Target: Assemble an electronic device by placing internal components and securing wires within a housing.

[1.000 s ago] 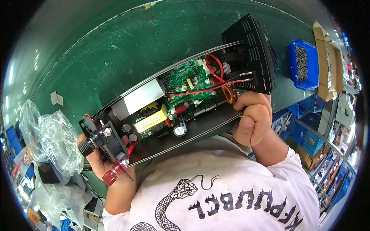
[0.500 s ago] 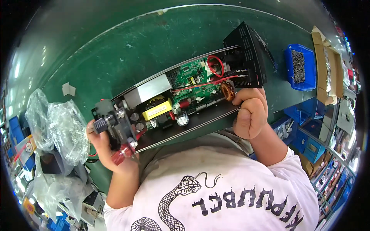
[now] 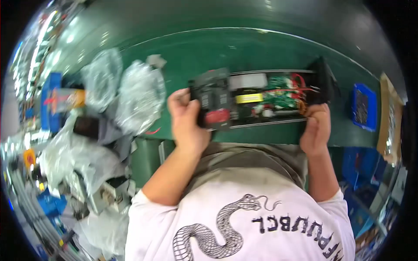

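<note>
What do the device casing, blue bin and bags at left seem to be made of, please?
Device casing: probably dark metal; its thin long edges gleam, though blur leaves this open. Blue bin: likely satin plastic, coloured evenly throughout. Bags: clear plastic film, glossy, crumpled with bright highlights.

Bin (image 3: 372, 108) right of electronic device (image 3: 278, 99)

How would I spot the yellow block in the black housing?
Over the green table, an open black housing stretches from left hand to right hand. Inside, look left of the green circuit board, below the pale plate in the picture. The yellow block is the only bright yellow part there.
</note>
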### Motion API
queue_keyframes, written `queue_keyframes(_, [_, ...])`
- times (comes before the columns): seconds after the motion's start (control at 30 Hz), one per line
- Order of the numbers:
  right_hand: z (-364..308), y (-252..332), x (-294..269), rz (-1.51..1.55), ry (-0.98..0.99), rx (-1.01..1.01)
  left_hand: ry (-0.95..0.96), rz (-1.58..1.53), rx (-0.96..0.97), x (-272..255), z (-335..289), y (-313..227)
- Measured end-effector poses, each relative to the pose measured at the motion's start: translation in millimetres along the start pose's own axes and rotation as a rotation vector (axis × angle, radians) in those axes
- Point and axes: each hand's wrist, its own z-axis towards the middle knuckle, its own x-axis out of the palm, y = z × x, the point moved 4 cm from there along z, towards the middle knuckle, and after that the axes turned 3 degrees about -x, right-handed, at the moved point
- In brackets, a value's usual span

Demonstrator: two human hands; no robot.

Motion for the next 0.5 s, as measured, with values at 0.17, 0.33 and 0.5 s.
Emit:
queue_keyframes(0.17, [-4.3,-0.4,5.2,0.026,-0.018,0.015,-0.042,0.179,0.001,2.8,-8.9,-17.4])
queue_keyframes(0.33, [-7.1,-2.5,0.4,0.026,-0.047,0.059,0.151,1.229,0.448,-19.1,-52.3,-62.9])
queue_keyframes(0.5, [-5.6,-5.5,5.5,0.045,-0.03,0.038,0.157,1.837,0.655,-38.6,-80.2,-71.8])
